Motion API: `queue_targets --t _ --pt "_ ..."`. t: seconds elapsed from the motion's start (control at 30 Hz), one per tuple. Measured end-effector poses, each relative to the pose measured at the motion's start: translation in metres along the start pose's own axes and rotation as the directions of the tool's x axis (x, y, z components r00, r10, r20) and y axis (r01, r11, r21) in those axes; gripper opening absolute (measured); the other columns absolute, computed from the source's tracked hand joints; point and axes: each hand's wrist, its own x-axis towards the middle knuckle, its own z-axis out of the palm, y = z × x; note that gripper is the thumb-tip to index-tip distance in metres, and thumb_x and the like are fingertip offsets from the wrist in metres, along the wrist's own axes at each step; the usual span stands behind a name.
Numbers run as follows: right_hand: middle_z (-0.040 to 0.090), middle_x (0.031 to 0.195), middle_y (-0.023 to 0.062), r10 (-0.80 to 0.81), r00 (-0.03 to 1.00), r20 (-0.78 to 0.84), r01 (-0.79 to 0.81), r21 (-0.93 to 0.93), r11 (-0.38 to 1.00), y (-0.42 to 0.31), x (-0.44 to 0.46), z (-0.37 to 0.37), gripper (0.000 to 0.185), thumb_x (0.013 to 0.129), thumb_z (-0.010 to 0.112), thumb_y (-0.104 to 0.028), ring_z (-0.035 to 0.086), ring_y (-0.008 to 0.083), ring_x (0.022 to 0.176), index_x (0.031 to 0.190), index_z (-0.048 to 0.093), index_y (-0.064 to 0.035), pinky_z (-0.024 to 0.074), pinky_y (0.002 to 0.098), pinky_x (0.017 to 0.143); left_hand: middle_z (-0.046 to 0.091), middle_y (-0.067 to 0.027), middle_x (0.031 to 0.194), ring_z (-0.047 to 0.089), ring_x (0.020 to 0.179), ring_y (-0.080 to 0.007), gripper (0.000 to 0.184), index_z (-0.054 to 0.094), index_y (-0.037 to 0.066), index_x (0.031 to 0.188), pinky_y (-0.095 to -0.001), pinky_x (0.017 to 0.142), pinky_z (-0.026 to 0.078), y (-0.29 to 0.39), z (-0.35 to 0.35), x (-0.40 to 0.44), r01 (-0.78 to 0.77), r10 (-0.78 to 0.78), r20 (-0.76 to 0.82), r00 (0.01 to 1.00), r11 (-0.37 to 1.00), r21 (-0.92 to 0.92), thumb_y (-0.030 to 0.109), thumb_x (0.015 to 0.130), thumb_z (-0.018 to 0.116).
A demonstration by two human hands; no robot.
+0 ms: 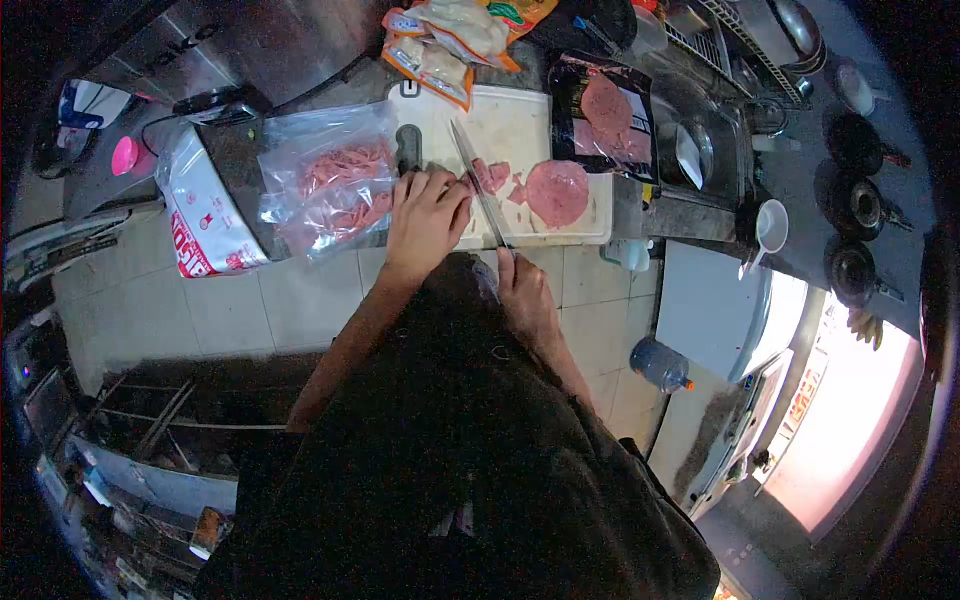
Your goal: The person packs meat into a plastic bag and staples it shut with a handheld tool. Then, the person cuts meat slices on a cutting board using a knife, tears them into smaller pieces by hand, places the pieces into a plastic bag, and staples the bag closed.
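My right hand point(530, 290) is closed round the handle of a long knife point(481, 187), whose blade points away over the white cutting board point(590, 225). Just left of the blade my left hand point(430, 212) rests on the board with its fingers bent and pressed together; what lies under them is hidden. Cut pieces of pink meat point(490, 176) lie against the blade. Round meat slices point(558, 194) sit on the board to the right. More slices are in an open black package point(603, 112) at the board's back right corner.
Left of the board is a clear plastic bag point(345, 180) of shredded meat, beside a white and red bag point(205, 205). A dark handle point(408, 147) lies at the board's left edge. Orange packages point(440, 50) stand behind; a metal sink point(700, 130) is at the right.
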Motion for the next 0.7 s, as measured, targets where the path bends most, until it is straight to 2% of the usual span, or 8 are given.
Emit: queue_targets --t 0.07,0.17,0.23,0.33,0.43,0.53,0.63,0.7 --pt "0.063 0.086 0.0381 0.027 1.0 0.01 -0.027 -0.016 1.0 0.002 -0.007 -0.002 0.053 0.105 0.047 -0.042 0.063 0.0564 0.088 0.093 0.064 0.0068 0.0501 0.0586 0.072 0.06 -0.008 0.106 0.056 0.103 -0.0319 0.017 0.068 0.01 0.101 -0.0473 0.094 0.043 0.0 0.0 -0.001 0.001 -0.001 -0.001 1.0 1.0 0.01 0.016 0.085 0.071" --pt "0.063 0.086 0.0379 0.078 0.997 0.002 -0.078 -0.054 0.995 0.01 -0.024 -0.005 0.055 0.105 0.047 -0.043 0.063 0.0561 0.089 0.092 0.064 0.007 0.0502 0.0582 0.072 0.061 -0.0054 0.104 0.056 0.102 -0.0275 0.015 0.068 0.009 0.096 -0.0464 0.097 0.042 0.0 0.0 0.0 -0.019 0.02 -0.041 0.999 1.0 0.015 0.017 0.084 0.071" --pt "0.063 0.086 0.0378 0.112 0.994 -0.008 -0.112 -0.071 0.991 0.015 -0.03 -0.004 0.056 0.105 0.047 -0.044 0.063 0.0558 0.09 0.091 0.065 0.0071 0.0503 0.0579 0.073 0.061 -0.0073 0.105 0.056 0.103 -0.0294 0.018 0.068 0.009 0.1 -0.047 0.096 0.042 -0.001 0.003 -0.004 -0.025 0.026 -0.026 0.999 0.999 0.022 0.018 0.085 0.071" --pt "0.063 0.084 0.0373 0.056 0.998 0.002 -0.056 -0.003 0.998 0.019 -0.027 0.0 0.057 0.106 0.045 -0.044 0.063 0.056 0.09 0.09 0.064 0.0072 0.0506 0.0553 0.073 0.06 -0.0114 0.108 0.055 0.105 -0.0335 0.024 0.066 0.007 0.105 -0.0481 0.096 0.042 -0.004 0.002 -0.003 -0.047 0.047 -0.029 0.998 0.998 0.033 0.02 0.085 0.07" --pt "0.063 0.076 0.0335 -0.02 1.0 -0.022 0.022 0.077 0.997 0.005 -0.023 -0.005 0.058 0.107 0.043 -0.044 0.067 0.05 0.078 0.087 0.062 0.0074 0.0509 0.0501 0.07 0.06 -0.0124 0.107 0.055 0.105 -0.0343 0.024 0.066 0.006 0.105 -0.0479 0.097 0.042 0.0 -0.002 -0.005 -0.008 0.007 -0.057 0.998 1.0 -0.018 0.02 0.086 0.07" --pt "0.061 0.069 0.027 0.041 0.998 0.045 -0.05 0.214 0.976 -0.009 -0.019 -0.013 0.06 0.108 0.042 -0.043 0.066 0.0357 0.066 0.082 0.06 0.0074 0.0499 0.0454 0.066 0.06 -0.0129 0.105 0.055 0.104 -0.0349 0.023 0.066 0.005 0.104 -0.0479 0.095 0.043 -0.004 -0.003 -0.008 -0.013 0.01 -0.081 0.997 0.999 -0.037 0.018 0.085 0.071" --pt "0.059 0.066 0.0231 0.007 0.999 0.045 -0.017 0.208 0.978 0.0 -0.016 -0.008 0.06 0.108 0.042 -0.043 0.062 0.0246 0.063 0.079 0.058 0.0073 0.0495 0.0441 0.065 0.06 -0.0116 0.104 0.054 0.103 -0.0343 0.024 0.067 0.006 0.103 -0.0475 0.092 0.045 -0.005 -0.004 -0.016 -0.002 -0.002 -0.075 0.997 0.999 -0.05 0.017 0.083 0.073" --pt "0.059 0.067 0.0241 -0.029 0.999 0.019 0.025 0.2 0.98 -0.001 -0.014 -0.002 0.059 0.108 0.043 -0.042 0.062 0.026 0.063 0.079 0.058 0.007 0.0494 0.0448 0.065 0.06 -0.0105 0.104 0.054 0.103 -0.0338 0.023 0.067 0.006 0.102 -0.0472 0.092 0.046 -0.005 -0.004 -0.02 -0.019 0.015 -0.095 0.995 0.999 -0.046 0.016 0.082 0.074"
